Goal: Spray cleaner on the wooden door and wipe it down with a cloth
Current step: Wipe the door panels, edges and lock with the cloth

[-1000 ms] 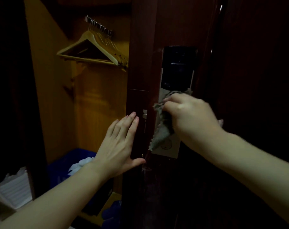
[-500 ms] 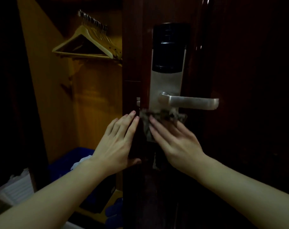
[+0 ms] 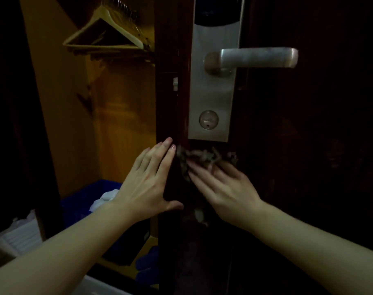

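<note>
Now below the lock plate (image 3: 212, 99), the right hand (image 3: 221, 188) presses the grey cloth (image 3: 198, 157) flat-fingered against the dark wooden door (image 3: 309, 145), having dropped from the lever handle (image 3: 258, 57) a second ago to the bare wood just under the plate. Meanwhile the left hand (image 3: 148, 182) stays spread, fingers straight, against the door's edge beside the plate's lower corner, steadying it. Wiping appears to have moved on from the hardware to the panel; in this dim light, any wet sheen cannot be confirmed.
</note>
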The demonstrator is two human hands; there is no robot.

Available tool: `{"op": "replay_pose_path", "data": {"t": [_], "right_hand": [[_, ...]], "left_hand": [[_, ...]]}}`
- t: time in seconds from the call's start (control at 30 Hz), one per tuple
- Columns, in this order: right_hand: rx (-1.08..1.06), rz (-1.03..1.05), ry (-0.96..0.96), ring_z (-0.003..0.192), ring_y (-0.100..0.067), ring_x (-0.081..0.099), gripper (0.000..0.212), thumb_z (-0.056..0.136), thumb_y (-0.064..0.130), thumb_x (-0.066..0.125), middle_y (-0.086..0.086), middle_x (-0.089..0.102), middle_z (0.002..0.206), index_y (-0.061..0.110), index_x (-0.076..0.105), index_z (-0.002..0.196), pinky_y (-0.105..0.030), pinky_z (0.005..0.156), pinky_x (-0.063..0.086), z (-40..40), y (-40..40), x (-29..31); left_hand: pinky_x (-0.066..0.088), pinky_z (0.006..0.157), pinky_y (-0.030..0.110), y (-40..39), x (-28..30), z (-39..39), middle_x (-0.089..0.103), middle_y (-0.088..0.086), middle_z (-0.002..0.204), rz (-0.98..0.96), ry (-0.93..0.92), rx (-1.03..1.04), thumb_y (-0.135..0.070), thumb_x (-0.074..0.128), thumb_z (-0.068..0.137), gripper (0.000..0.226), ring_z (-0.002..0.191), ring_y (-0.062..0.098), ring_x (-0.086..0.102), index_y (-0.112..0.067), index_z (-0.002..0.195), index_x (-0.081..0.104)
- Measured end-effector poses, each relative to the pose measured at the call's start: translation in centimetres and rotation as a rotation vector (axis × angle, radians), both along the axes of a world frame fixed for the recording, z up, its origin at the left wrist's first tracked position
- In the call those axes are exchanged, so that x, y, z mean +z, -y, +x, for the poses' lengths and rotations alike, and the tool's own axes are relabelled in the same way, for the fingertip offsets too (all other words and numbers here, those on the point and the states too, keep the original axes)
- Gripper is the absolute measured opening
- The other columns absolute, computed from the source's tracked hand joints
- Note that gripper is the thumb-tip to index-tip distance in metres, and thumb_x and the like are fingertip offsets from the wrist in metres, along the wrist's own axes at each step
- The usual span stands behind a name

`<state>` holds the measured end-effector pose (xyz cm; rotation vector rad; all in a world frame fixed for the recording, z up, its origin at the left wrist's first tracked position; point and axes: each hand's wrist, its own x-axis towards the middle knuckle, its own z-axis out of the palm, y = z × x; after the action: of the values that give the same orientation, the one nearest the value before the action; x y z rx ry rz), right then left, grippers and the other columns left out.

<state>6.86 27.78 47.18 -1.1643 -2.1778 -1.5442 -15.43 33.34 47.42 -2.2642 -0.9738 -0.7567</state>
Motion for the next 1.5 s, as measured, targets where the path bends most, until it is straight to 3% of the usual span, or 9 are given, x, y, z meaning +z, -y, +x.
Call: {"op": "replay_pose_path", "data": {"t": [0.2, 0.37, 0.53, 0.83, 0.97, 1.13, 1.27, 1.4, 1.5], "right_hand": [[-0.072, 0.034, -0.114, 0.136, -0.035, 0.04, 0.06, 0.091, 0.033, 0.041, -0.017, 0.033, 0.155, 0.005, 0.042, 0.144, -0.046, 0.115, 0.019, -2.4, -1.5, -1.9], [-0.092, -0.039, 0.172, 0.124, -0.03, 0.056, 0.055, 0.085, 0.034, 0.049, -0.012, 0.049, 0.145, 0.013, 0.056, 0.135, -0.044, 0.107, 0.035, 0.4, 0.0, -3.7], [-0.058, 0.23, 0.018, 0.126, -0.034, 0.052, 0.045, 0.092, 0.019, 0.04, -0.015, 0.048, 0.146, 0.006, 0.057, 0.132, -0.046, 0.106, 0.035, 1.9, 0.1, 1.7], [-0.006, -0.111, 0.201, 0.121, -0.028, 0.059, 0.052, 0.085, 0.027, 0.034, -0.007, 0.061, 0.133, 0.016, 0.065, 0.124, -0.043, 0.108, 0.025, 0.9, 0.7, -15.5], [-0.079, 0.104, 0.041, 0.115, -0.031, 0.061, 0.056, 0.084, 0.027, 0.031, -0.011, 0.055, 0.14, 0.014, 0.062, 0.129, -0.042, 0.098, 0.044, -0.5, -0.2, -9.0], [-0.145, 0.206, -0.137, 0.132, -0.034, 0.046, 0.054, 0.093, 0.027, 0.04, -0.012, 0.035, 0.155, 0.011, 0.043, 0.144, -0.048, 0.111, 0.032, -3.1, -1.5, -5.3], [-0.086, 0.062, 0.041, 0.13, -0.032, 0.049, 0.058, 0.084, 0.034, 0.06, -0.01, 0.044, 0.15, 0.015, 0.053, 0.138, -0.045, 0.108, 0.034, -2.0, -1.2, -14.4], [-0.133, -0.119, 0.262, 0.128, -0.028, 0.053, 0.053, 0.084, 0.028, 0.042, -0.007, 0.051, 0.144, 0.017, 0.057, 0.134, -0.043, 0.113, 0.02, 0.1, 1.1, -21.7], [-0.163, -0.061, 0.267, 0.116, -0.029, 0.062, 0.054, 0.083, 0.024, 0.034, -0.008, 0.057, 0.138, 0.017, 0.063, 0.128, -0.042, 0.106, 0.026, 1.4, 1.9, -19.7]], "left_hand": [[0.014, 0.117, 0.04, -0.2, -1.8, 1.0, 0.011, 0.02, 0.156, 0.068, 0.032, -0.021, -0.08, 0.045, 0.065, 0.12, 0.144, 0.03, 0.012, 0.001, 0.148, 0.015], [0.014, 0.116, 0.041, -0.2, -4.1, 0.3, 0.009, 0.019, 0.157, 0.097, -0.024, 0.037, -0.077, 0.064, 0.051, 0.134, 0.143, 0.03, 0.011, -0.003, 0.15, 0.014], [0.014, 0.116, 0.044, -0.3, -4.3, 0.1, 0.006, 0.019, 0.158, 0.156, -0.036, 0.076, -0.087, 0.05, 0.055, 0.134, 0.144, 0.031, 0.008, -0.005, 0.15, 0.005], [0.01, 0.118, 0.044, -0.3, -9.9, -0.2, -0.009, 0.014, 0.159, 0.182, -0.177, 0.163, -0.082, 0.068, 0.049, 0.146, 0.147, 0.028, -0.003, -0.008, 0.151, -0.006], [0.009, 0.119, 0.042, -0.2, -11.7, -0.5, -0.017, 0.013, 0.158, 0.23, -0.144, 0.185, -0.055, 0.076, 0.068, 0.131, 0.146, 0.027, -0.008, -0.01, 0.148, -0.017], [0.004, 0.118, 0.039, 0.2, -13.1, -0.6, -0.016, 0.014, 0.158, 0.193, -0.053, 0.187, -0.058, 0.076, 0.069, 0.132, 0.146, 0.026, -0.01, -0.008, 0.147, -0.018], [0.001, 0.118, 0.038, 0.9, -14.6, -0.7, -0.019, 0.012, 0.158, 0.137, -0.067, 0.159, -0.066, 0.074, 0.063, 0.137, 0.146, 0.025, -0.012, -0.008, 0.148, -0.017], [0.004, 0.119, 0.04, 1.7, -16.1, -0.9, -0.026, 0.011, 0.155, 0.125, -0.134, 0.167, -0.067, 0.074, 0.061, 0.141, 0.146, 0.027, -0.012, -0.008, 0.147, -0.02], [0.002, 0.118, 0.039, 1.9, -16.7, -0.7, -0.032, 0.009, 0.152, 0.106, -0.199, 0.181, -0.066, 0.072, 0.067, 0.137, 0.145, 0.026, -0.016, -0.009, 0.144, -0.026]]}}
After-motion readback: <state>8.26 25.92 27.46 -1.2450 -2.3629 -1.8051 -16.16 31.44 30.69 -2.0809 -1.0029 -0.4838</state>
